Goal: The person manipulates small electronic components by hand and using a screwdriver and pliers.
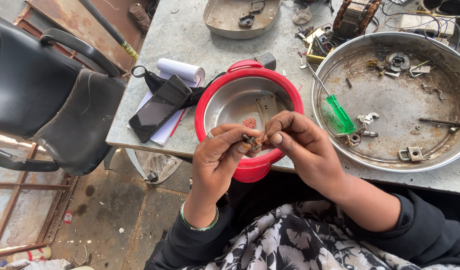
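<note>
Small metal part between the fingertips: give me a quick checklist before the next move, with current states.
1. Grip on the small metal part: left hand and right hand both pinch it: ok.
2. Part held over the red-rimmed bowl, so a drop lands inside: ok.
3. Green-handled screwdriver within reach, resting on the large steel tray rim: ok.
4. Phone clear of the hands, lying on papers: ok.
5. Part's condition or alignment: cannot tell, fingers cover it.
6. Bowl seating: not ok, it overhangs the table edge.
</note>
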